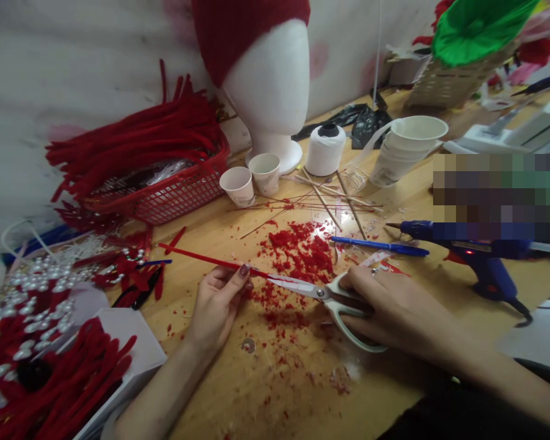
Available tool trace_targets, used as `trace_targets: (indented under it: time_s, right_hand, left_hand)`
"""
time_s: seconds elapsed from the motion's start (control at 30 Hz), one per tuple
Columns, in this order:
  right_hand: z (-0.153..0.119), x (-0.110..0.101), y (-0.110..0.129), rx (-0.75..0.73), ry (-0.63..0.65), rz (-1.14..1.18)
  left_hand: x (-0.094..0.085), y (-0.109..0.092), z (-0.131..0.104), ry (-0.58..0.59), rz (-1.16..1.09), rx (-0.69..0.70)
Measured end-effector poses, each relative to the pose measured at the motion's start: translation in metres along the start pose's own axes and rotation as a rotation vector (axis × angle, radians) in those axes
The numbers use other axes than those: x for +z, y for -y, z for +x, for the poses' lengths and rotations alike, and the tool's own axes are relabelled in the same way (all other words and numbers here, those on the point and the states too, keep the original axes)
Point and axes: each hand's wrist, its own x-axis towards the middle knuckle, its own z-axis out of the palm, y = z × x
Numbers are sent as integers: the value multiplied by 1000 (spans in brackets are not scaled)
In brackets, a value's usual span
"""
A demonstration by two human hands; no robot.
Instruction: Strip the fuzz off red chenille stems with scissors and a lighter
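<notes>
Between thumb and fingers, my left hand (222, 299) pinches a red fuzzy pipe cleaner (197, 255), which sticks out to the upper left. My right hand (380, 302) has its fingers through the pale handles of a pair of scissors (321, 293). The scissor blades point left and meet the right end of the pipe cleaner, close to my left fingertips. Whether the blades are fully closed there is hard to make out. Under and behind the blades, a heap of red fuzz clippings (302, 250) is scattered on the wooden table (238, 391).
A red basket (178, 192) of red fuzzy stems stands back left, beside a white mannequin head (275, 79). Paper cups (264, 173), a thread cone (325, 150) and a blue pen (380, 245) lie beyond the clippings. A blue glue gun (481, 263) is at right; pearl sprays (32, 305) at left.
</notes>
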Motion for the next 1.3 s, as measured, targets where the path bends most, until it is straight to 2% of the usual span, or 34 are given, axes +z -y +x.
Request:
trace_targets:
  time_s: [0.33,0.57,0.83,1.17,1.3]
  right_hand:
    - [2,-10,3,40,27,35]
    - [-2,-6,1,32,30,31]
    - [-3,-1,0,7,-22,2]
    - [-5,-4,1,26,16,36]
    - [-4,-2,0,12,-26,44]
  left_hand:
    - [0,1,-1,-2,9,20]
    - [0,1,1,9,7,33]
    - [0,0,0,3,-8,22]
    - [0,0,1,24,4,27]
    - [-1,0,1,19,6,27]
